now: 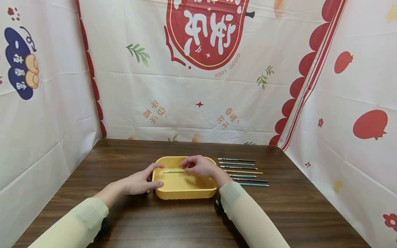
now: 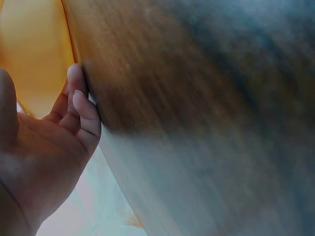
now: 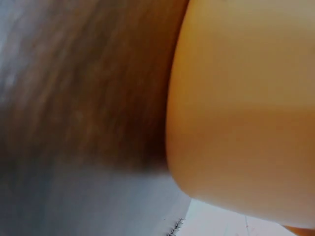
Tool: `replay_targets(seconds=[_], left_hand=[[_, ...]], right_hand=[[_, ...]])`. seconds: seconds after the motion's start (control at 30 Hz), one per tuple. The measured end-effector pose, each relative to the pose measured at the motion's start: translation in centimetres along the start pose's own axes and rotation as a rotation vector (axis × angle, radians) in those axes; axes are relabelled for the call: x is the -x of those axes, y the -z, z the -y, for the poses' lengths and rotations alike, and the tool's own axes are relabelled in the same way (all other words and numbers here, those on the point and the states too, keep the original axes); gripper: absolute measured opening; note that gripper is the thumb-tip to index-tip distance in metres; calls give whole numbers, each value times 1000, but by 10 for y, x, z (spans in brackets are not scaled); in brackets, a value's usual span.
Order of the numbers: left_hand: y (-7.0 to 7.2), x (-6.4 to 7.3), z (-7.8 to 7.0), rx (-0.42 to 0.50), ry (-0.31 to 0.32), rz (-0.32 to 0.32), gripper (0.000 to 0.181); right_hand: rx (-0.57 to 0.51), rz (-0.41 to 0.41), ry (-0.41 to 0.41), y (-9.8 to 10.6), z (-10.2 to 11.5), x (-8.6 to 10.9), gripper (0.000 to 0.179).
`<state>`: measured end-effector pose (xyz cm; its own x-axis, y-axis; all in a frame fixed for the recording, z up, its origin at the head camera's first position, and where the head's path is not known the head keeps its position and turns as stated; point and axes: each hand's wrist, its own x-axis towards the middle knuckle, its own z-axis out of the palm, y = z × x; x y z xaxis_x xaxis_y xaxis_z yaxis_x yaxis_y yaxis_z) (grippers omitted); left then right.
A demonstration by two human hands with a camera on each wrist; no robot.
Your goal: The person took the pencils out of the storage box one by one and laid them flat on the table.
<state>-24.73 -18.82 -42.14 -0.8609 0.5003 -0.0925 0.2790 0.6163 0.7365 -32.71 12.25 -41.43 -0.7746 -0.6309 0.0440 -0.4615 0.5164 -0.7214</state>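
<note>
A yellow tray (image 1: 186, 195) with rounded corners sits on the dark wooden table. At its left end my left hand (image 1: 138, 181) holds the rim, thumb and forefinger reaching over it. In the left wrist view the other fingers of the left hand (image 2: 54, 128) bend up by the outside of the tray wall (image 2: 29, 54). Inside the tray, my right hand (image 1: 201, 167) pinches a pale yellow pencil (image 1: 172, 171) near its right part, which the fingers hide. The right wrist view shows only the outer wall of the tray (image 3: 241, 113), not the fingers.
Several pencils (image 1: 248, 172), dark, green and yellow, lie in a row of roughly parallel lines right of the tray, some partly hidden by the right wrist. A white patterned cloth (image 1: 192, 93) hangs behind the table (image 1: 161, 220) and along both sides.
</note>
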Motion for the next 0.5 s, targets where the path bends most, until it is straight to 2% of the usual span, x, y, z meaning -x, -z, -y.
replay_targets(seconds=[0.13, 0.3, 0.4, 0.5], left_hand=[[0, 1, 0, 11, -10, 2, 74], [-1, 0, 0, 21, -6, -6, 74], [-2, 0, 0, 23, 0, -11, 75], [-3, 0, -1, 24, 1, -12, 75]], right_hand=[[53, 53, -20, -2, 0, 0, 33], [22, 107, -56, -5, 0, 1, 41], [45, 116, -64, -6, 1, 2, 40], [120, 104, -49, -6, 1, 2, 37]])
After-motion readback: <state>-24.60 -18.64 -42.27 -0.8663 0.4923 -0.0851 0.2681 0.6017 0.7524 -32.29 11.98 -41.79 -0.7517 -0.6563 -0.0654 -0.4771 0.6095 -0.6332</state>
